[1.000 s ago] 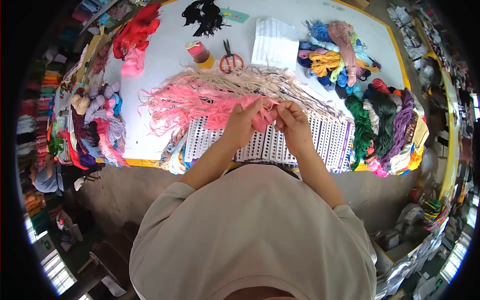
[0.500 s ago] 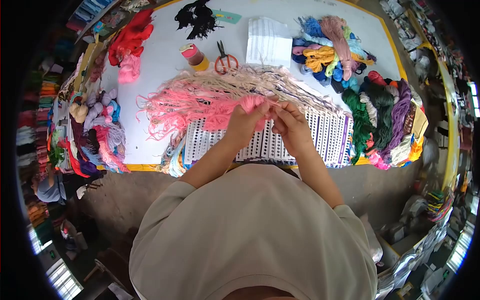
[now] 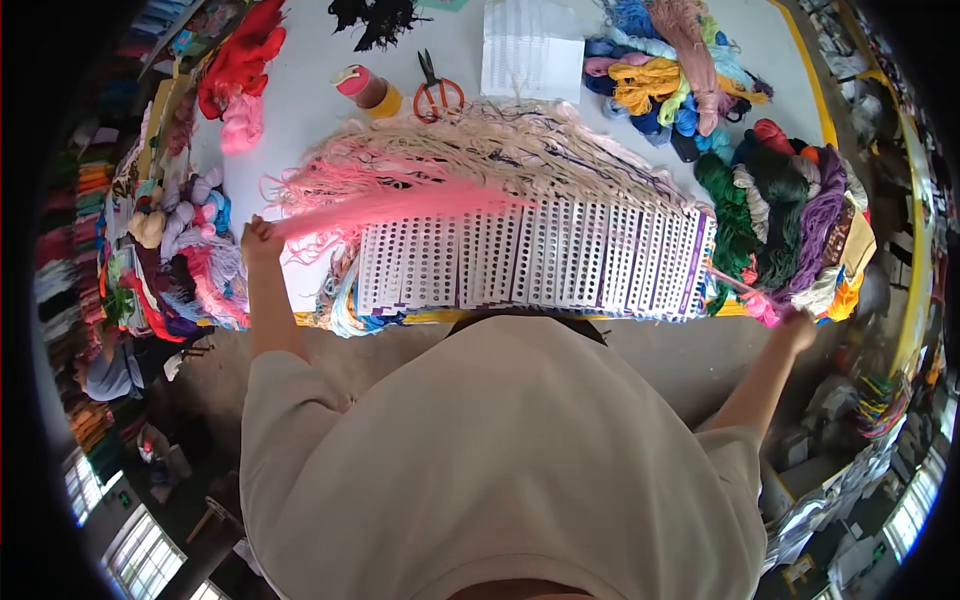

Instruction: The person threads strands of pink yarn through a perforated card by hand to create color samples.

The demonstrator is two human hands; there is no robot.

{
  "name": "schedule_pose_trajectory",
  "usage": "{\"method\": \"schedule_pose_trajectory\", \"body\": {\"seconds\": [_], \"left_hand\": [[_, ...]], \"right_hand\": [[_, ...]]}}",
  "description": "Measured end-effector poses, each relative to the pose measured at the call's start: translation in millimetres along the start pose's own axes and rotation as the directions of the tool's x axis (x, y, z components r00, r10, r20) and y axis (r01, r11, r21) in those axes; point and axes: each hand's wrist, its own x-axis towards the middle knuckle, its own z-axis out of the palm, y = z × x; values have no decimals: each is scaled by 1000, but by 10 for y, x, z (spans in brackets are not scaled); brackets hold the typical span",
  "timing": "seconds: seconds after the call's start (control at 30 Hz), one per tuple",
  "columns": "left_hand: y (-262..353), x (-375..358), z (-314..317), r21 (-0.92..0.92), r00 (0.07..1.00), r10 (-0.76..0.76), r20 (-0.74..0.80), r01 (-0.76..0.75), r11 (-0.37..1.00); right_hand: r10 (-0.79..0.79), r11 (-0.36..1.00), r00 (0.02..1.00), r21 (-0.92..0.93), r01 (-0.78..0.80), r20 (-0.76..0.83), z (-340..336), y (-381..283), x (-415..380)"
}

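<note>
My left hand (image 3: 261, 238) is out at the left, fingers closed on the end of a pink yarn bundle (image 3: 400, 205) that fans out toward the middle of the table. My right hand (image 3: 797, 325) is far out at the lower right, past the table edge, pinching a thin pink strand (image 3: 735, 285) pulled taut from that bundle. The strand runs across a row of white perforated cards (image 3: 540, 262) lying side by side at the near edge. Behind the cards lies a mass of cream and pale pink yarn (image 3: 500, 150).
Orange-handled scissors (image 3: 438, 92) and a pink thread spool (image 3: 360, 88) lie behind the yarn, with a white sheet (image 3: 530, 52) beside them. Coloured skeins are heaped at the left (image 3: 195, 250), the right (image 3: 790, 225) and the far right (image 3: 670, 70). The white table has a yellow edge (image 3: 800, 60).
My hands were together at the middle, working the pink yarn. They have swung wide apart, the left one to the left, the right one to the lower right, drawing a strand out.
</note>
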Motion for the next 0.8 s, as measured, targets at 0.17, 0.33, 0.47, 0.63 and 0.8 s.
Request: {"method": "schedule_pose_trajectory", "body": {"seconds": [0.17,0.33,0.47,0.63,0.8], "left_hand": [[-1643,-976,433,509,890,-346,297,158,846],[-3441,-2173,1045,948,686,-692,225,10,318],[-4171,-2226,1008,990,746,-653,132,-71,119],[-4283,-2088,912,988,721,-681,129,-32,153],[-4263,-2136,1015,983,641,-752,155,-20,185]], "right_hand": [[-58,997,922,-30,75,383,918,308,-612],[431,854,370,-504,125,823,2633,95,-2586],[325,908,128,-347,235,937,3057,363,-3006],[282,894,33,-275,354,959,3185,401,-2989],[495,868,-53,-491,75,867,3244,311,-2927]]}}
